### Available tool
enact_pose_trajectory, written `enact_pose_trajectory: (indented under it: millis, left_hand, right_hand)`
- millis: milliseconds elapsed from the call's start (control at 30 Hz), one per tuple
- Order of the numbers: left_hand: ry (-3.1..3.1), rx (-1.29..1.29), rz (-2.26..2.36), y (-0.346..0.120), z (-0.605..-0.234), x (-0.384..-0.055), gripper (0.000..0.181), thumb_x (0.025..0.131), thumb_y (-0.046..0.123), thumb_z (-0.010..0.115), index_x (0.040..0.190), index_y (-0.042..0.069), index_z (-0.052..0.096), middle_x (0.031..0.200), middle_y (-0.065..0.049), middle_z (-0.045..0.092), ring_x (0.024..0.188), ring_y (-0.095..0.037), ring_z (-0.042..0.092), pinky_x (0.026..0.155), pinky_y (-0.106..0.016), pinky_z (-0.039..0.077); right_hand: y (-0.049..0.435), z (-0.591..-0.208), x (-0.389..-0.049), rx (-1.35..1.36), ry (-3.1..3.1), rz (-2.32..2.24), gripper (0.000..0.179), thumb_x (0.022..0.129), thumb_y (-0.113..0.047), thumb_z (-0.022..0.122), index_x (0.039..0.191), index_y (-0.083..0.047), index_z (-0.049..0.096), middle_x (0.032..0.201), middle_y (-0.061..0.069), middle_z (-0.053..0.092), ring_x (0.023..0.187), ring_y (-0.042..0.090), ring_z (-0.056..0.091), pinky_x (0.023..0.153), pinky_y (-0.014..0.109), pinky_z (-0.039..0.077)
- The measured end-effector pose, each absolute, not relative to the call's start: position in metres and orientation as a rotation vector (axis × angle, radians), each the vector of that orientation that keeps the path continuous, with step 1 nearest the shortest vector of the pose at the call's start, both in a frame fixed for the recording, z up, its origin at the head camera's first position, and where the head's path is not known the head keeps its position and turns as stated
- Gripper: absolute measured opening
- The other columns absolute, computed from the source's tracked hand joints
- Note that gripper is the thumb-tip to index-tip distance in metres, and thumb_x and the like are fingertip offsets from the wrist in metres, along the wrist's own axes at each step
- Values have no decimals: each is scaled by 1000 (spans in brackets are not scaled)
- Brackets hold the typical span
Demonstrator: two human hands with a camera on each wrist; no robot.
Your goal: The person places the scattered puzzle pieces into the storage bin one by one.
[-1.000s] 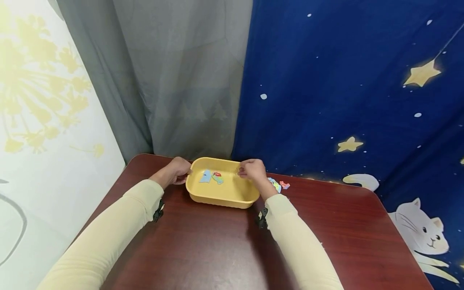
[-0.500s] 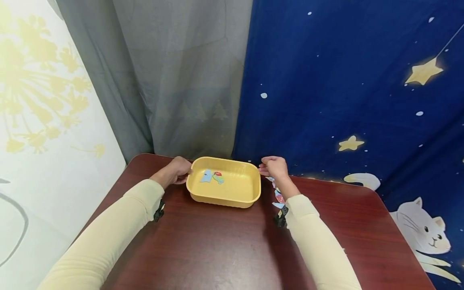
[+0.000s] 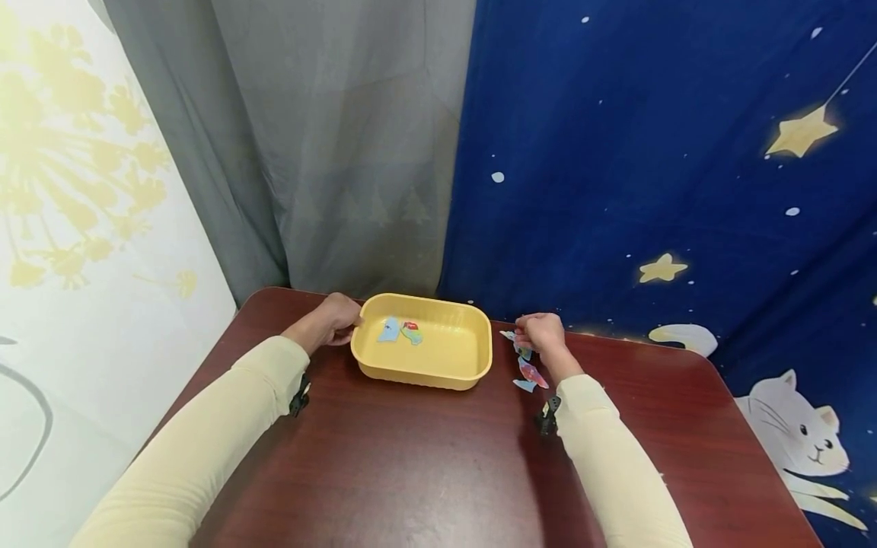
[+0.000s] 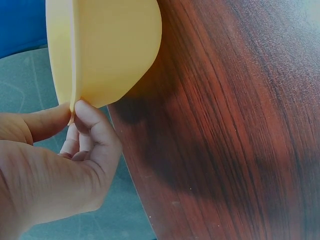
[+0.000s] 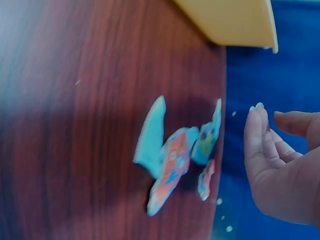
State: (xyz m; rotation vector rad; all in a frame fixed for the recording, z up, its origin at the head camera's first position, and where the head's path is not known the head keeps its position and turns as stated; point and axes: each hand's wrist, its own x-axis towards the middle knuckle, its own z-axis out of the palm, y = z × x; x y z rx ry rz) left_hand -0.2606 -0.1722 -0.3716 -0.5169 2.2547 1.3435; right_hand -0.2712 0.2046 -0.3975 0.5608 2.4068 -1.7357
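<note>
A yellow plastic tub (image 3: pixel 445 350) stands near the table's back edge. My left hand (image 3: pixel 336 316) pinches its left rim between thumb and fingers, as the left wrist view shows. In the tub lie a light-blue flat piece (image 3: pixel 388 329) and a red-and-green one (image 3: pixel 412 335). To the right of the tub, my right hand (image 3: pixel 543 332) hovers over several printed flat pieces with irregular edges. The right wrist view has its thumb and fingers apart, nothing between them. Below are a pale-blue piece (image 5: pixel 151 132), a red one (image 5: pixel 174 162), a blue-green one (image 5: pixel 205 142) and a small red one (image 5: pixel 205 181).
The dark red wooden table (image 3: pixel 411 472) ends just behind the tub. A grey curtain (image 3: pixel 356 152) and a blue star-patterned curtain (image 3: pixel 617 152) hang close behind it. On the left stands a white panel (image 3: pixel 82 342) with a yellow plant print.
My right hand has moved from over the tub's right side out to the loose pieces on the right, uncovering some of them. The left hand keeps its hold on the rim.
</note>
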Motion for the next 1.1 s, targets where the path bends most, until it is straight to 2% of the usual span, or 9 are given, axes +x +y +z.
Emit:
enact_pose_trajectory:
  millis: [200,333,567,633,767,967,1100]
  left_hand:
    - [2275,-508,1340,-171,-369,-262,25,96,10,51,116,-2,58,76,-6,56,52,-10,53,54,-22,53]
    - [2265,-506,1347,-170,-369,-263,25,96,10,50,118,-1,57,81,-8,58,53,-11,54,55,-22,52]
    - [2277,-506,1324,-170,-373,-263,24,96,9,50,117,-2,56,81,-9,58,54,-12,54,56,-23,52]
    - [2283,-511,1323,-170,-374,-264,24,96,9,50,116,-2,56,81,-9,58,54,-12,54,55,-23,52]
    - [2290,-528,1319,-170,-376,-266,23,96,9,51,115,-2,57,83,-9,58,53,-12,54,54,-23,52]
    - [2297,-526,1311,-169,-376,-265,22,96,9,51,114,-2,57,82,-9,58,54,-12,55,55,-23,52]
    - [2301,-523,1309,-169,-376,-264,22,96,9,51,115,-2,57,84,-10,59,56,-12,56,57,-24,53]
  right_hand:
    - [217,-409,-272,646,2360,-1714,23,90,-5,63,107,10,64,70,12,68,55,13,66,61,30,59]
    - [223,-418,-273,705,2359,-1649,17,88,-4,64,100,8,63,61,7,63,51,12,63,56,28,58]
    - [225,-429,-269,630,2511,-1492,20,83,-1,66,100,8,66,58,4,61,45,8,59,49,25,54]
    - [224,-430,-269,585,2604,-1389,17,81,-4,68,96,5,66,57,1,59,43,7,58,47,23,52]
    - [221,-429,-269,526,2771,-1137,10,78,-11,73,77,-6,65,52,-5,54,40,4,53,45,19,46]
    - [217,-427,-269,515,2815,-986,16,77,-16,78,84,-4,70,53,-6,53,40,4,51,47,20,46]
    - [214,-426,-266,550,2841,-896,23,77,-22,79,83,-1,71,60,1,58,51,13,57,54,26,48]
